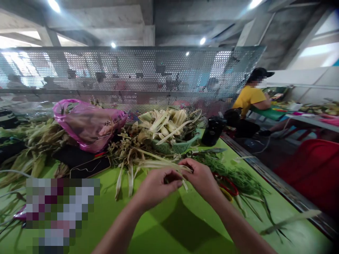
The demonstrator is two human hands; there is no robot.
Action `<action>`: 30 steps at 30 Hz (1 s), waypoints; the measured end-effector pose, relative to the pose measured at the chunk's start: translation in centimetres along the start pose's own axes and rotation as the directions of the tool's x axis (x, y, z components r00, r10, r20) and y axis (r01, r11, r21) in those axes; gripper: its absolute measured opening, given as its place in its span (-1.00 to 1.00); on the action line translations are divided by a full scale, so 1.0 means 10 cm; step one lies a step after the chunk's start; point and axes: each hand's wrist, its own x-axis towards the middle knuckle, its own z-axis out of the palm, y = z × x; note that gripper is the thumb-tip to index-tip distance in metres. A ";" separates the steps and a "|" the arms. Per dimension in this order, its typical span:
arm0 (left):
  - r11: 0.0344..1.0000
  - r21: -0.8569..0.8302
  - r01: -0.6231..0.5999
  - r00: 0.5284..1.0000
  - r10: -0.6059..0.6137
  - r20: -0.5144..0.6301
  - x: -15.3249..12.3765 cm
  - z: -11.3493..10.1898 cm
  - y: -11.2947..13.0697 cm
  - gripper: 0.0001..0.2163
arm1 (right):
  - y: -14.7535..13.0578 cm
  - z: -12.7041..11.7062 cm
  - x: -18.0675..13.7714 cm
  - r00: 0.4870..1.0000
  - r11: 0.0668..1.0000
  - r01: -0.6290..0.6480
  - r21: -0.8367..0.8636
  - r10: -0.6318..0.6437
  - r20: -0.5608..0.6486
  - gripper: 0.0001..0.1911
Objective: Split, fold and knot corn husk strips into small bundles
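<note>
Cream strips [159, 164], blurred, are pinched in the right hand [198, 176]; whether the left hand [158, 187], its fingertips indistinct, grips any, I cannot tell

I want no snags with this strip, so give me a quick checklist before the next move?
1. Right hand gripping the pale strip: ok, pinched.
2. Left hand gripping it too: cannot tell; it is close by, but contact is unclear.
3. Phone apart from both hands: ok, off to the left.
4. Red loop not touching the right arm: cannot tell; they show close together.
5. Dry leaves below the rim of the green basket: not ok, heaped above.
</note>
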 end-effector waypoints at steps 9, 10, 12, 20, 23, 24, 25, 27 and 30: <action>0.961 0.277 0.006 0.999 0.003 -0.032 0.06 0.03 -0.19 -0.77 | -0.11 -0.03 -0.05 0.976 0.935 -0.132 0.329 0.065 0.208 -0.85; 0.976 0.209 0.054 0.998 -0.044 -0.049 0.07 0.04 -0.22 -0.85 | -0.12 -0.02 -0.05 0.976 0.895 -0.142 0.423 0.056 0.211 -0.79; 0.992 -0.003 0.124 0.990 -0.124 -0.061 0.10 0.05 -0.26 -0.88 | -0.13 -0.01 -0.04 0.980 0.804 -0.149 0.576 0.040 0.197 -0.66; 0.916 -0.344 0.207 0.976 -0.215 0.013 0.12 0.09 -0.19 -0.64 | -0.11 0.04 -0.04 0.990 0.750 -0.123 0.650 0.051 0.129 -0.77; 0.880 -0.431 0.201 0.969 -0.244 -0.046 0.10 0.10 -0.18 -0.64 | -0.09 0.04 -0.04 0.991 0.756 -0.121 0.643 0.057 0.120 -0.81; 0.866 -0.458 0.202 0.966 -0.254 -0.053 0.10 0.10 -0.17 -0.64 | -0.09 0.04 -0.04 0.991 0.757 -0.123 0.641 0.062 0.117 -0.82; 0.852 -0.481 0.207 0.963 -0.263 -0.051 0.09 0.10 -0.17 -0.64 | -0.09 0.04 -0.04 0.991 0.758 -0.125 0.640 0.065 0.116 -0.83; 0.828 -0.516 0.220 0.960 -0.277 -0.036 0.09 0.10 -0.15 -0.65 | -0.09 0.03 -0.04 0.992 0.754 -0.119 0.646 0.058 0.115 -0.83; 0.791 -0.560 0.245 0.957 -0.290 0.009 0.08 0.09 -0.10 -0.65 | -0.09 0.03 -0.04 0.992 0.763 -0.108 0.637 0.044 0.115 -0.83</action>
